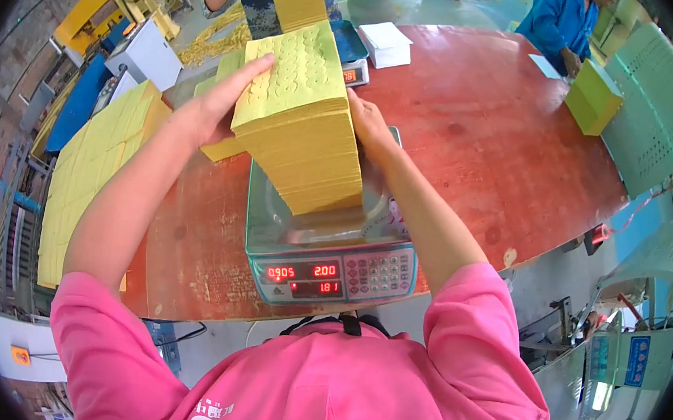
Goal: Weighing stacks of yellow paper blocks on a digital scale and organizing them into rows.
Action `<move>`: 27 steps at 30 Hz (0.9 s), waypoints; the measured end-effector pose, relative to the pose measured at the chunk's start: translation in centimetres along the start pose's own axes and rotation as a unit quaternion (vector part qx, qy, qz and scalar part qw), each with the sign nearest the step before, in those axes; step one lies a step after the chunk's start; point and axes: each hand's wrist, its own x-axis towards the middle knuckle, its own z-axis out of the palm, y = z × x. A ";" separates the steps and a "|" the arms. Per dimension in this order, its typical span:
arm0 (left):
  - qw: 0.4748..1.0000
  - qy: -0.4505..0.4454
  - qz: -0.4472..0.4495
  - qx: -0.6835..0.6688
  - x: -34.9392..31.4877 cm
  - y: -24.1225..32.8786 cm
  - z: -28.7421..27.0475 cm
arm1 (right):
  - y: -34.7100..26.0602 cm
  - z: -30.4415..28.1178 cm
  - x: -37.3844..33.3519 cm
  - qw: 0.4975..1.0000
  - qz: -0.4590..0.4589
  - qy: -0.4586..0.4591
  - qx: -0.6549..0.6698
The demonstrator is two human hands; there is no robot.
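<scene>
A tall stack of yellow paper sheets [302, 146] with a pressed pattern on its top sheet is between my hands, over the pan of a digital scale [330, 278]. Whether its base rests fully on the pan, I cannot tell. My left hand [230, 98] grips the stack's left side, thumb on the top edge. On the far right side my right hand [371, 124] presses against it, some fingers hidden behind the paper. Red digits glow on the scale's front panel. Beside my left wrist, more yellow paper [222, 149] shows partly behind the stack.
Bundled yellow paper [101, 175] lines the left of the red table [491, 120]. Beyond my stack are another yellow stack [296, 0], a second scale [355, 72] and white sheets [385, 43]. A yellow block [594, 97] stands far right, near a seated person in blue [556, 20].
</scene>
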 end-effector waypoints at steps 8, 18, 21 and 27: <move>0.983 -0.130 -0.044 -0.124 -0.1 -2.0 0.9 | -0.3 -3.3 -7.2 0.990 -0.021 0.078 -0.117; 0.967 -0.230 -0.064 -0.093 3.3 -0.3 10.5 | 5.1 -15.3 -11.7 0.951 -0.034 0.230 -0.204; 0.980 -0.168 -0.078 -0.070 3.8 -0.2 11.5 | 2.0 -13.2 -16.5 0.983 0.172 0.043 0.057; 0.983 -0.148 -0.051 -0.100 5.2 0.5 18.2 | 0.1 -18.8 -16.8 0.945 0.219 0.053 0.237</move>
